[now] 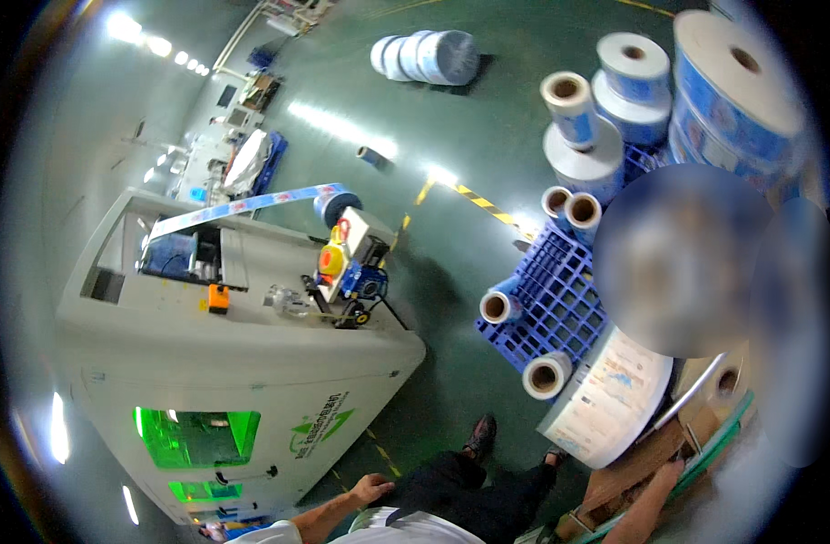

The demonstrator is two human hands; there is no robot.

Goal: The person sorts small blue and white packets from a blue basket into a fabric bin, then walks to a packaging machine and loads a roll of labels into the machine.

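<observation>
Down at the near edge of the brown cardboard stack [628,485], the right hand [666,473] rests with fingers curled on it; the big pale printed film roll [605,399] leans just left, axis tilted. Left hand [371,490] hangs loosely open, farther off.

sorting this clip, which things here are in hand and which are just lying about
In hand:
right hand resting on the cardboard
large printed film roll beside it
left hand hanging free near the grey machine

Lying about:
blue pallet with small rolls
rolls on the floor
</observation>
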